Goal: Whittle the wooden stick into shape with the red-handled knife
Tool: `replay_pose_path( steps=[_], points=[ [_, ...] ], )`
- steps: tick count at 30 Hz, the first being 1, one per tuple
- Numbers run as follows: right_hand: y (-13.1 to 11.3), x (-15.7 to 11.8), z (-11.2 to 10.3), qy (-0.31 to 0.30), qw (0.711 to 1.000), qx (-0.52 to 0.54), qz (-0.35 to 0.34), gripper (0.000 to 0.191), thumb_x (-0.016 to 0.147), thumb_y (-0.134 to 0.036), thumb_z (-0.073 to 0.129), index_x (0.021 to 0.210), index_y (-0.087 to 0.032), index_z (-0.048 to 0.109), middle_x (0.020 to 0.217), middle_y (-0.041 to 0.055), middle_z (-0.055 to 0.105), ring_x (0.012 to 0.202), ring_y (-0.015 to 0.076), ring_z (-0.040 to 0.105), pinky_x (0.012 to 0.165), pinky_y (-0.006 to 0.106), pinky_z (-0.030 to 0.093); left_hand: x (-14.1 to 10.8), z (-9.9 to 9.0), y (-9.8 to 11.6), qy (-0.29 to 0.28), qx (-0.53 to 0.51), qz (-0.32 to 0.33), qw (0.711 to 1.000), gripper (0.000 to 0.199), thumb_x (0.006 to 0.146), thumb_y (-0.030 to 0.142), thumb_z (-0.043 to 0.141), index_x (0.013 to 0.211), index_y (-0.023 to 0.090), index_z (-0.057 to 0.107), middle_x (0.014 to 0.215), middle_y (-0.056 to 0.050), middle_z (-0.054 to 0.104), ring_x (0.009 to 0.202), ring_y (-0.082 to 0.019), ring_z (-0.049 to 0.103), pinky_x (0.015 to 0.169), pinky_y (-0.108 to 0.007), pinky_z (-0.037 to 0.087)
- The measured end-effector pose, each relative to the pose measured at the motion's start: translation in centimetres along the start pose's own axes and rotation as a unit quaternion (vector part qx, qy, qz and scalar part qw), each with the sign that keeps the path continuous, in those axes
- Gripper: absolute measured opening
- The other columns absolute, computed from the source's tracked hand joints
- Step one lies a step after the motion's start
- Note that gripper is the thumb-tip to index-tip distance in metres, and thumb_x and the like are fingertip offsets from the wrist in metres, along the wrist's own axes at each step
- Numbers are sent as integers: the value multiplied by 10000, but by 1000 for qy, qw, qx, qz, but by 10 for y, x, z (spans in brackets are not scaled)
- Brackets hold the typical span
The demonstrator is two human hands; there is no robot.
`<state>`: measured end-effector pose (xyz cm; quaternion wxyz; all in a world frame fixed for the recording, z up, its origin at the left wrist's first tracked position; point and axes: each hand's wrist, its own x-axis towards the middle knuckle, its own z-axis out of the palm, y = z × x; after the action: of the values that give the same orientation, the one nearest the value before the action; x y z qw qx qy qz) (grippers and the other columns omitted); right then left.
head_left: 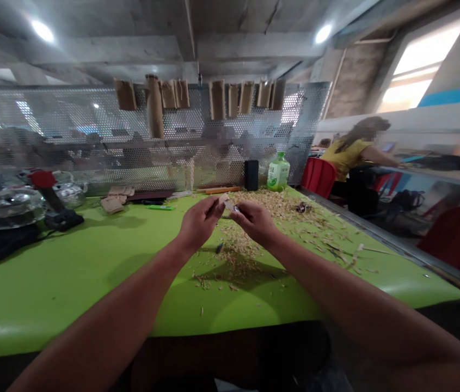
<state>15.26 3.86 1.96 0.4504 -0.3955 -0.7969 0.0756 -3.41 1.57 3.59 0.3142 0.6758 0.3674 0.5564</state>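
Note:
Both of my hands meet above the middle of the table, over a heap of pale wood shavings (240,256). My left hand (199,222) is closed, its thumb and fingers pinching a small pale piece that looks like wood or bamboo, mostly covered by the fingers. Closed as well, my right hand (256,222) grips a small blade-like tool (230,205) whose flat, light end points toward the left fingertips. Its handle is hidden in the palm. Below the hands, a small dark object (219,248) lies among the shavings.
More shavings (282,204) spread across the green table (91,283) to the right. Behind stand a green bottle (278,173) and a black box (251,175). At left are a red-topped power tool (50,198) and metal pots (5,207). A person in yellow (348,158) sits at right.

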Motion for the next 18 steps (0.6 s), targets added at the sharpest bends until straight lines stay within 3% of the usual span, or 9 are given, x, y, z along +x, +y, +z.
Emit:
replay_pose_path(
  steps=[7,11,14,18],
  points=[
    [-1,0,0,9,1000,-5,-3,446,900,-578,491,648,-217,422,594,-38,395,562,110,338,559,269,211,1,-1,-7,-4,81,61,995,325,919,466,591,1057,196,708,978,-78,682,867,-186,621,675,-236,507],
    [0,0,0,18,1000,17,-6,442,886,-564,528,634,-214,429,582,-41,383,553,106,337,544,268,214,3,-3,-7,3,136,81,987,330,938,473,552,1030,190,695,907,-62,674,807,-175,613,650,-237,502],
    [4,4,2,19,995,97,-8,424,840,-550,612,636,-206,473,590,-39,416,559,101,362,536,257,262,7,-5,-6,21,170,67,983,314,953,459,523,906,181,661,752,-23,607,695,-144,570,587,-217,466],
    [26,11,11,30,952,285,108,367,799,-556,671,756,-208,559,544,-51,474,485,99,415,474,236,337,10,-7,-5,62,160,55,984,295,966,402,498,800,176,590,671,8,506,622,-114,505,539,-201,418]
  ],
)
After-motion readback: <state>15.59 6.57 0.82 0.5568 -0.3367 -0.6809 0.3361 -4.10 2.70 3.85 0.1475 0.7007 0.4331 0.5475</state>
